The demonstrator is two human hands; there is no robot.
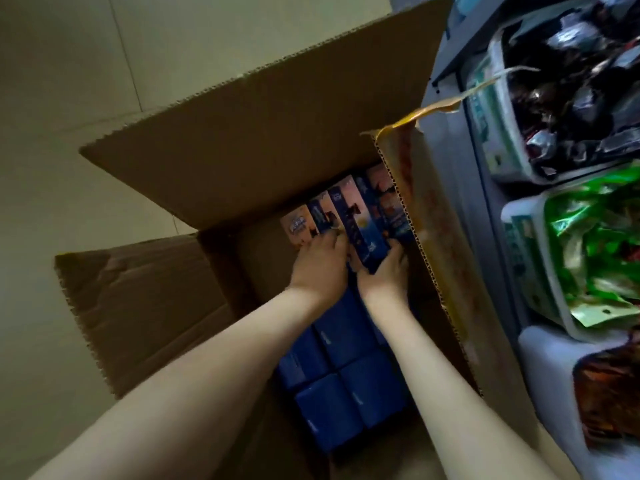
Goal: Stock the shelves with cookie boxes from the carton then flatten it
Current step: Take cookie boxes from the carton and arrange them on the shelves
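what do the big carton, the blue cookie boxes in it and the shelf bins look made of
The carton is corrugated cardboard, matte brown: fluted zigzag shows along its cut flap edges. The cookie boxes are probably thin printed paperboard with slight sheen: crisp folded corners, printed faces. The bins seem moulded plastic, pale and smooth with rounded rims; blur leaves it open.

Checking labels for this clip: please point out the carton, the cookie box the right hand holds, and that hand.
cardboard carton (263, 133), head view, inside of its far flap.
blue cookie box (360, 233), head view, its long dark-blue face.
right hand (388, 275), head view, back of the hand.
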